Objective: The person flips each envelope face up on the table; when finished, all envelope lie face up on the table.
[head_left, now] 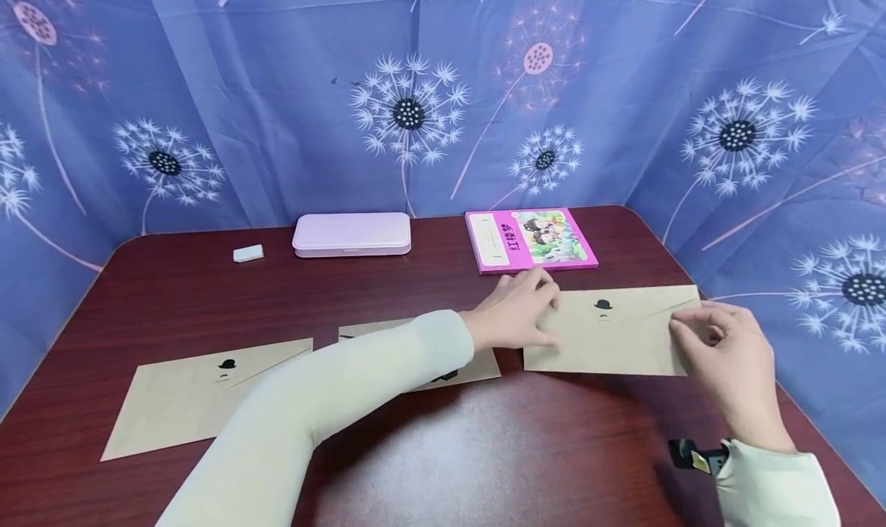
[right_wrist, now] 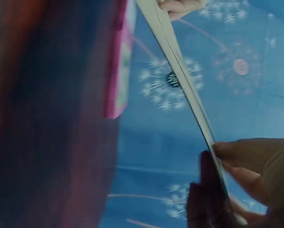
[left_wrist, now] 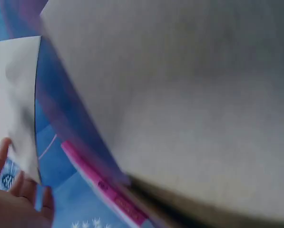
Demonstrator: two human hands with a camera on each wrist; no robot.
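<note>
My right hand (head_left: 734, 358) pinches the right edge of a tan envelope (head_left: 609, 338) with a small black bowler-hat print. At the envelope's left edge, my left hand (head_left: 519, 308) grips it, with fingers spread around the edge. In the right wrist view this envelope (right_wrist: 180, 66) appears almost edge-on between the right thumb and fingers. Beneath my left forearm lies a second tan envelope (head_left: 477, 369), partly hidden by the sleeve. A third tan envelope (head_left: 173, 400), with the same hat print, lies at the left, its right part covered by the sleeve.
A pink book (head_left: 533, 238) with a cartoon cover lies at the back right. Near the back middle stands a pale lilac pencil case (head_left: 353, 235), with a small white eraser-like block (head_left: 248, 254) left of it. Blue dandelion-print fabric (head_left: 415, 65) hangs behind the dark red table (head_left: 429, 465).
</note>
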